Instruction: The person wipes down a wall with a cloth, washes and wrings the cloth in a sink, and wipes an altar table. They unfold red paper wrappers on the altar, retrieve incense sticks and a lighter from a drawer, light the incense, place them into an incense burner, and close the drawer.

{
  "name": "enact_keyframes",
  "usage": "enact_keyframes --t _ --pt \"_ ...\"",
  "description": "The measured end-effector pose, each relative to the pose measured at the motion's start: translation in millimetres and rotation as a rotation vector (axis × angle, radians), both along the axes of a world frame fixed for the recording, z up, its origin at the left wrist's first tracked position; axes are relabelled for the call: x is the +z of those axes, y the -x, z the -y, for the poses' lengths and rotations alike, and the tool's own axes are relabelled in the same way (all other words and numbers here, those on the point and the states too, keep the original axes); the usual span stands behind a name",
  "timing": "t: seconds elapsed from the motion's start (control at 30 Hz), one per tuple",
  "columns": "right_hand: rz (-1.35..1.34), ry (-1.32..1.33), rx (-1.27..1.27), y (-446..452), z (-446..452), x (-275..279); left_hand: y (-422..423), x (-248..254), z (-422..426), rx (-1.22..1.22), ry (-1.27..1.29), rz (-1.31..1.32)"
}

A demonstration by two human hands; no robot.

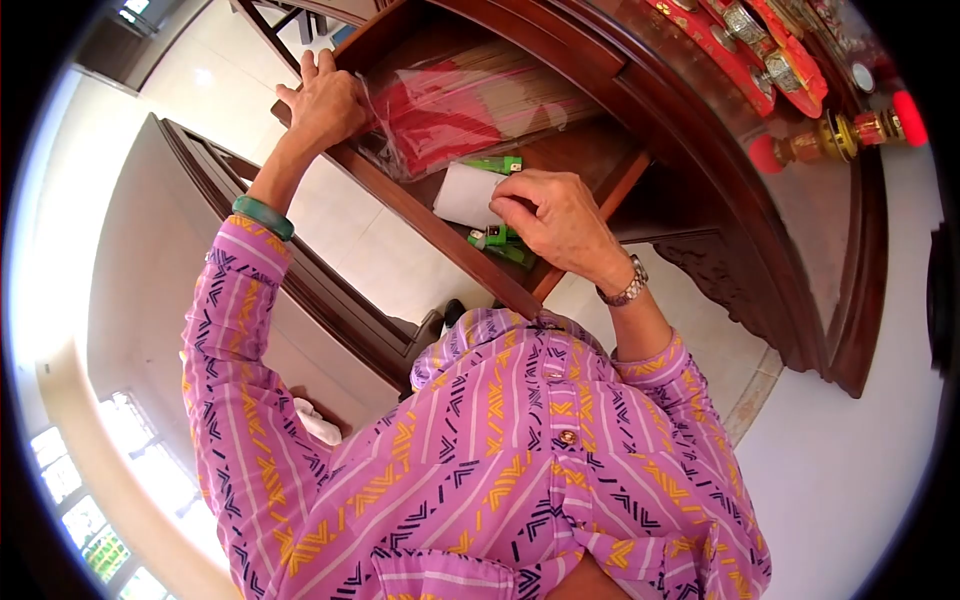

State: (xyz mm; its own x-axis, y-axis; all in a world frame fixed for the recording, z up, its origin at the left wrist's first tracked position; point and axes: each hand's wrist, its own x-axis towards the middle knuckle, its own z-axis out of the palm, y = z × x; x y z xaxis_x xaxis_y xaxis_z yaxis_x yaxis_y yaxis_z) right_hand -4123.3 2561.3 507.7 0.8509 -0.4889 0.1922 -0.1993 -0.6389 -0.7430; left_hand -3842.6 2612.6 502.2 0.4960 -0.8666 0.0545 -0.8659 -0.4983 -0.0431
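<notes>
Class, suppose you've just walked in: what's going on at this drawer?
A person is at an open drawer. The left hand is at the drawer's rim, by a clear plastic packet. The right hand is at the edge of a white paper; whether it grips is unclear. Green lighters lie close by.

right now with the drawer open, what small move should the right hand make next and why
Probably pinch and ease up the white paper-like rectangle with the right hand: the fingertips appear at its edge, and green plastic lighters lie close on both sides.
</notes>
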Motion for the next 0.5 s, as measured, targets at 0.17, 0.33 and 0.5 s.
enact_keyframes --t 0.17,0.33,0.5 --pt "0.031 -0.090 0.001 0 2 0 -5 1 -10 -0.013 0.091 -0.028" --pt "-0.004 0.016 0.034 0 4 -3 -5 4 -17 -0.079 0.131 -0.008" --pt "-0.013 0.023 0.028 1 4 -4 0 19 -20 -0.016 0.017 -0.037"
